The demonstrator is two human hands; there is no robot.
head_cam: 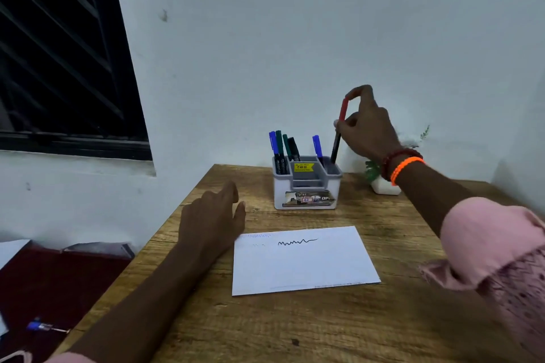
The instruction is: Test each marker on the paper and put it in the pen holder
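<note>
Red-capped marker (339, 130), black barrel, near upright; lower end down inside the right compartment of the pen holder (306, 186). Right hand (368, 124): grip clamped on the marker, fingertip over the cap top, thumb at the barrel. One blue marker (317, 147) stands in the same compartment; blue, green and black markers (281, 146) in the left one. Holder sits at the bench (354, 327) rear. Paper (300, 262) in front, black scribble (296, 242) near its far edge. Left hand (215, 215) on bench beside paper, grip apart, holding nothing.
</note>
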